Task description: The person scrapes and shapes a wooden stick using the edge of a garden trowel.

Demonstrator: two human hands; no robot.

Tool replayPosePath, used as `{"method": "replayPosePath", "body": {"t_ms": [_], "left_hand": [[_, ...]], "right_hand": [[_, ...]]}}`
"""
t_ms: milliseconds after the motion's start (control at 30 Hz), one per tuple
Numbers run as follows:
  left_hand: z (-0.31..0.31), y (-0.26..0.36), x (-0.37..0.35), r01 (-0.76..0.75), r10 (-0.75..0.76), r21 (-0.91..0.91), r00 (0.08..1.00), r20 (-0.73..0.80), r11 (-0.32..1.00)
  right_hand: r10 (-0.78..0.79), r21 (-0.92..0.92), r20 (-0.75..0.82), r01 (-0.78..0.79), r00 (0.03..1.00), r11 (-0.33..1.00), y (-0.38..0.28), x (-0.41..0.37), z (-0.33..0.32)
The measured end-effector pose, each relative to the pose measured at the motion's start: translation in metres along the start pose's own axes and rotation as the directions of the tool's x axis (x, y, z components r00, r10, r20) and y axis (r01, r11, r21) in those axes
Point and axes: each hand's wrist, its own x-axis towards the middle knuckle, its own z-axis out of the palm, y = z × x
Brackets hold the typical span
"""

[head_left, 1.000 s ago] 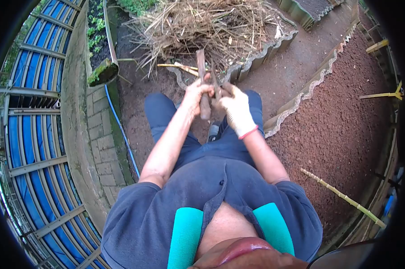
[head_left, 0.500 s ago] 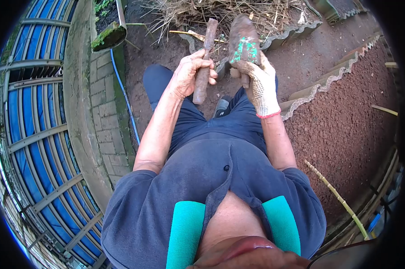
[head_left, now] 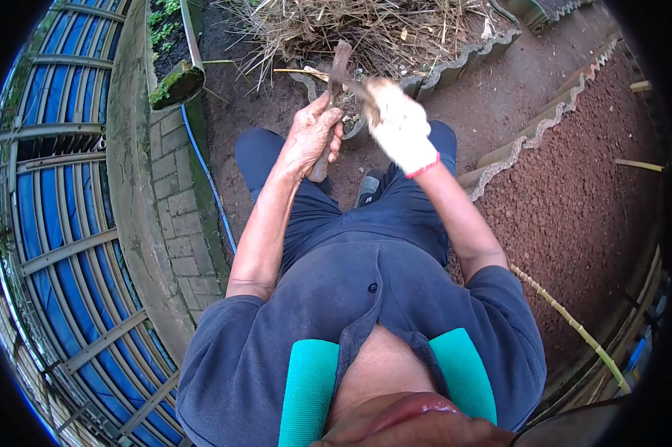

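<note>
My bare left hand (head_left: 313,134) is closed around a mud-caked, rod-like tool (head_left: 341,59), its narrow end pointing up and away from me. The lower end shows below my palm. My right hand (head_left: 397,119), in a whitish glove with a red cuff, is blurred by motion but closed around a muddy hand trowel (head_left: 357,89). The trowel's blade is seen nearly edge-on and reaches left to the upper part of the rod; the two seem to touch. My glove hides its handle.
Dry straw (head_left: 365,30) lies ahead behind a corrugated border sheet (head_left: 462,67). Another corrugated sheet (head_left: 533,138) edges a bed of reddish soil (head_left: 567,201) at right. A blue hose (head_left: 205,175) runs beside the brick paving (head_left: 176,186). A bamboo stick (head_left: 574,324) lies at lower right.
My right hand has swung up and left, turning the trowel from broad face with green marks to nearly edge-on against the rod. My left hand has shifted slightly down, still gripping the rod.
</note>
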Motion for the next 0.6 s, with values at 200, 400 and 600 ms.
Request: {"method": "replayPosePath", "body": {"t_ms": [200, 400, 600], "left_hand": [[0.002, 0.016, -0.003, -0.011, 0.012, 0.026, 1.000, -0.017, 1.000], [0.003, 0.014, 0.001, 0.041, -0.039, 0.113, 0.999, -0.023, 0.993], [0.010, 0.021, -0.005, -0.040, 0.041, 0.180, 0.999, 0.000, 0.983]], "right_hand": [[0.003, -0.021, -0.077, -0.005, 0.997, 1.000, 0.023, 0.026, -0.001], [0.010, -0.093, -0.002, -0.010, 1.000, 0.996, 0.016, 0.024, 0.012], [0.258, 0.055, -0.076, -0.254, 0.963, 0.966, 0.036, 0.024, -0.014]]}}
